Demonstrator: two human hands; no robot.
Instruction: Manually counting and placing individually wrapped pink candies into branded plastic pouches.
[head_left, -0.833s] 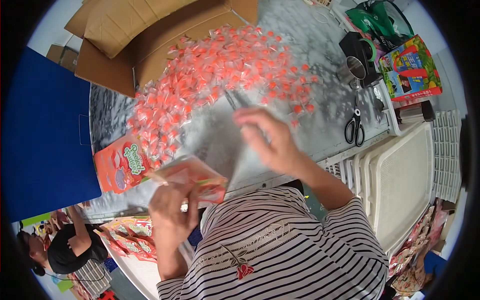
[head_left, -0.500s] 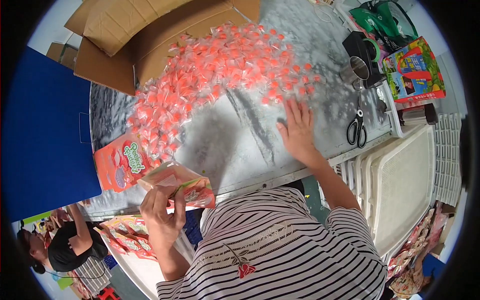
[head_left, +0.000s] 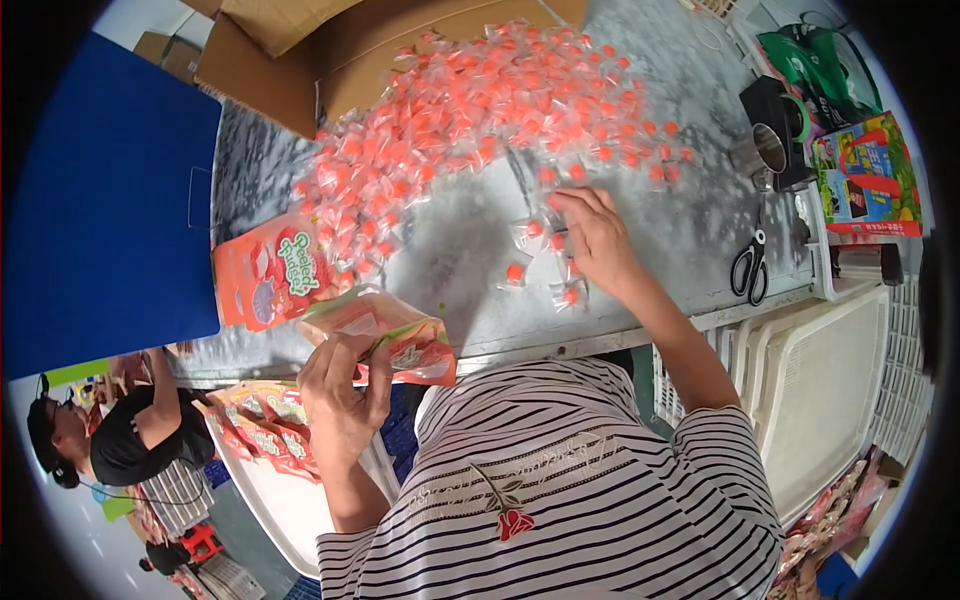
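Observation:
A pink stand-up pouch point(head_left: 425, 352) with its top spread apart is pinched in the fingers of my left hand point(head_left: 342, 398), at the table's near edge. A heap of individually wrapped red candies point(head_left: 470, 110) arcs across the table. My right hand point(head_left: 603, 245) lies low over the near right side of that heap, fingers loosely bent and apart from the thumb. One wrapped candy touches its fingertips, and several loose candies point(head_left: 515, 273) lie around and partly under it. Beside the heap at left rests another pink pouch point(head_left: 270, 270), lying flat.
A cardboard box point(head_left: 260, 75) stands behind the heap. Black-handled scissors point(head_left: 750, 270), a metal cup point(head_left: 760, 150) and a tape dispenser point(head_left: 775, 110) are at right. Stacked white trays point(head_left: 830, 370) stand lower right. A tray of filled pouches point(head_left: 265, 425) sits lower left, near a co-worker point(head_left: 130, 430).
My right hand has drawn toward me and slightly left, and several candies now lie apart from the heap near it. My left hand keeps hold of the pouch. The whole view has shifted.

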